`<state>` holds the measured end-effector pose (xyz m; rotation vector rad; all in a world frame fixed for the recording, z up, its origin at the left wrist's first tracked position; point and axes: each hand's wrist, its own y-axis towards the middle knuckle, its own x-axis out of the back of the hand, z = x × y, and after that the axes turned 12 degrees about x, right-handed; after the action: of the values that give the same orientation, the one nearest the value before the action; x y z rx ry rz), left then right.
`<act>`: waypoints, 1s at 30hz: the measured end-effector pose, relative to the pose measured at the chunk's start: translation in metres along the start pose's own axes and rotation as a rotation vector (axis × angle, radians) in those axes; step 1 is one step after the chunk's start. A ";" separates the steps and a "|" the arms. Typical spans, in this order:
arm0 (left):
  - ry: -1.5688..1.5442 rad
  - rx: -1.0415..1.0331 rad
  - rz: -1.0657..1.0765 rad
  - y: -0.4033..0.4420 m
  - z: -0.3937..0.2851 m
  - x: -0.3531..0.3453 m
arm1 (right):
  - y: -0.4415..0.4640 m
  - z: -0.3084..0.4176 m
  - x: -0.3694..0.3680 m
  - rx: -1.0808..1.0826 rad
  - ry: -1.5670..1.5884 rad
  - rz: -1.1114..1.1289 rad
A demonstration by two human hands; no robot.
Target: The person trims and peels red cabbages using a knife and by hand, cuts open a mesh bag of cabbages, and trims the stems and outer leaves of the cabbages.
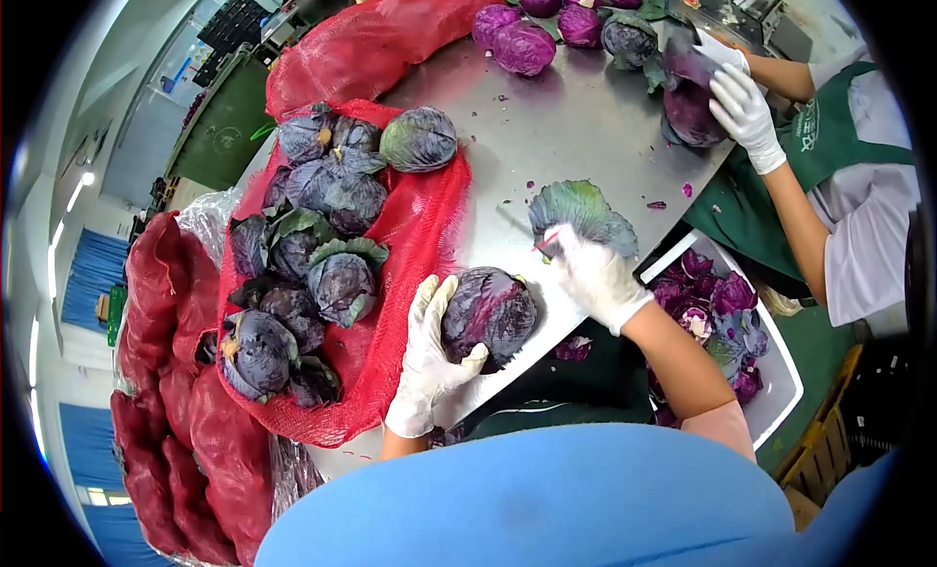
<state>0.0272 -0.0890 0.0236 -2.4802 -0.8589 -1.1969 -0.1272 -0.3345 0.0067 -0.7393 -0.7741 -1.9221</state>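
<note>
My left hand (429, 357), in a white glove, cups the near left side of a dark red cabbage (491, 316) on the steel table (493, 142), thumb and fingers spread around it. To the right, my gloved right hand (597, 277) is closed around a small knife (547, 240); a bit of red handle shows and its blade is a faint blur. A loose green-purple cabbage leaf (584, 216) lies just beyond that hand. Left of my left hand, several untrimmed cabbages (342, 286) rest on an opened red mesh bag (429, 237).
Across the table, a co-worker's gloved hands (747, 118) hold another cabbage (691, 99). Several peeled purple cabbages (524, 47) sit at the far edge. A white bin (781, 391) of trimmed leaves stands at right. Full red sacks (229, 460) are stacked at left; another sack (376, 45) lies behind.
</note>
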 end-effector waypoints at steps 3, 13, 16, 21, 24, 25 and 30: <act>0.230 -0.073 -0.068 0.001 -0.031 -0.001 | -0.032 -0.001 -0.023 0.237 0.092 -0.151; -0.391 0.079 -0.109 -0.010 -0.013 -0.037 | -0.082 0.041 -0.036 -0.038 0.132 -0.154; -0.314 -0.017 -0.145 -0.009 -0.015 -0.038 | -0.080 0.041 -0.046 -0.086 -0.047 -0.002; -0.119 -0.226 -0.300 -0.001 -0.017 -0.044 | -0.065 0.028 -0.044 -0.142 -0.023 0.208; -0.001 -0.309 -0.357 -0.006 -0.022 -0.049 | -0.043 0.016 -0.052 -0.202 -0.021 0.406; -0.003 -0.329 -0.385 -0.013 -0.017 -0.053 | -0.036 0.015 -0.054 -0.181 -0.027 0.387; -0.252 -0.359 -0.597 -0.047 0.036 -0.077 | -0.002 0.023 -0.053 -0.541 0.762 0.341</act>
<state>-0.0164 -0.0657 -0.0602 -2.7988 -1.6738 -1.3165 -0.1029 -0.2888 -0.0190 -0.3477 0.3324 -1.8853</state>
